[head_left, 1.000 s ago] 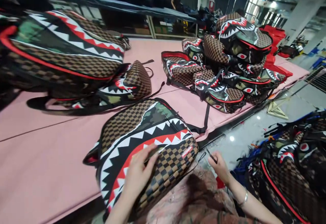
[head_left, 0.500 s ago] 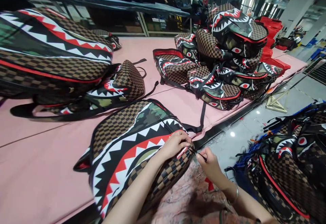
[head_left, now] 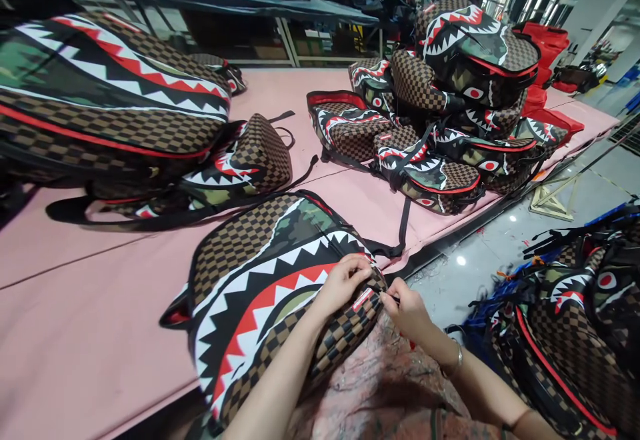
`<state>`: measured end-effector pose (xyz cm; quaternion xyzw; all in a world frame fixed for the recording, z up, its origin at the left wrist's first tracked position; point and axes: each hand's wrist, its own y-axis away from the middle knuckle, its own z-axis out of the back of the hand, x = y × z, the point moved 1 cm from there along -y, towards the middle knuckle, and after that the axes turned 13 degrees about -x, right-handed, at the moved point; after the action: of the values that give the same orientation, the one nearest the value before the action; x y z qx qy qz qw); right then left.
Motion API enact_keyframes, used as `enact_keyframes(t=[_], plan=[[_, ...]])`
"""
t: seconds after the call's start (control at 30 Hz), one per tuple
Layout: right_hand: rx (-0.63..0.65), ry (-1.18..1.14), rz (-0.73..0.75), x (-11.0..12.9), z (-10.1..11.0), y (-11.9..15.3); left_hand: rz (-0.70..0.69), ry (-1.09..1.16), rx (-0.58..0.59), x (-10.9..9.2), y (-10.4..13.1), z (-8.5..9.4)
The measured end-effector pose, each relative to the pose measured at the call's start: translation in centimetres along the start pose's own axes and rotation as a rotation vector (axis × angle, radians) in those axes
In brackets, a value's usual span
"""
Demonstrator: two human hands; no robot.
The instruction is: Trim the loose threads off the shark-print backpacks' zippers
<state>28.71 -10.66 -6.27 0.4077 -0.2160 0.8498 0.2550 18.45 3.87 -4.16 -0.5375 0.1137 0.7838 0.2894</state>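
Around us, a long pink-covered table (head_left: 75, 333) carries many bags. On our left, a large brown-and-black checked backpack (head_left: 150, 110) with a shark-mouth print rests over a smaller checked bag (head_left: 267, 150); a flat black webbing strap (head_left: 150, 223) loops out below. Farther right we have a heap of similar printed bags (head_left: 450, 140), bright red pieces (head_left: 547, 47) behind it, and a floor pile of bags (head_left: 565, 340) beside us.

Among the containers, one red-banded bag (head_left: 350, 130) faces us from the heap, its contents hidden. Our worked-on shark-print backpack (head_left: 280, 287) lies front up at the table's near edge; we cannot see inside.

Our left hand (head_left: 345, 283) has its fingers together at the backpack's right corner, beside a red-and-white label (head_left: 363, 299); we cannot tell whether they pinch anything. Our right hand (head_left: 410, 313), just beside it, is clamped on a slim dark tool (head_left: 395, 299).
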Motion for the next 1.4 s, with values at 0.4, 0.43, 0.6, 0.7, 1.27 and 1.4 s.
enact_keyframes(t=[0.4, 0.43, 0.6, 0.7, 1.27, 1.4], plan=[[0.071, -0.145, 0.173, -5.0, 2.2, -1.7, 0.031, -0.146, -0.245, 0.8, 7.1, 1.1], [0.095, -0.117, 0.232, -5.0, 2.5, -2.2, 0.030, -0.198, -0.251, 0.6, 7.5, 0.7], [0.207, 0.012, 0.493, -3.6, 3.8, -4.9, 0.035, -0.399, -0.276, -0.1, 7.8, -0.8], [0.269, 0.031, 0.601, -2.6, 4.2, -6.3, 0.058, -0.414, -0.291, -0.4, 7.5, -1.3], [0.381, 0.105, 0.831, -2.4, 2.7, -8.5, 0.133, -0.154, -0.465, 0.0, 7.3, -2.3], [0.376, 0.061, 0.800, -2.7, 2.6, -8.5, 0.113, -0.106, -0.482, -0.2, 7.2, -1.6]])
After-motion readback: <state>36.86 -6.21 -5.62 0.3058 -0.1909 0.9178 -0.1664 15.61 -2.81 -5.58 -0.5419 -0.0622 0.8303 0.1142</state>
